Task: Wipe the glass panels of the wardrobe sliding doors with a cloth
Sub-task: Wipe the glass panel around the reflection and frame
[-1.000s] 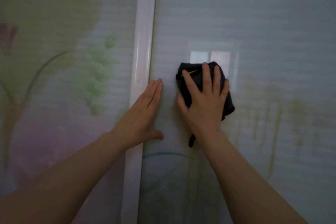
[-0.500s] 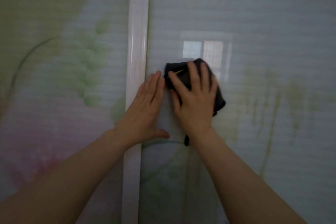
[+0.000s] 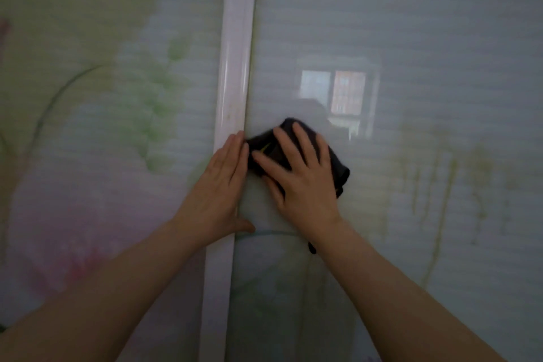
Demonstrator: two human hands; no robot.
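Head view: the right hand (image 3: 302, 182) presses a dark cloth (image 3: 338, 167) flat-fingered on the right glass panel (image 3: 426, 38), just beside the white frame (image 3: 235, 67). The left hand (image 3: 219, 185), fingers straight, braces the frame. Best keep even pressure into the edge — most of the cloth is hidden beneath the palm.

Head camera faces glass panel (image 3: 411, 214) closely; slightly downward.
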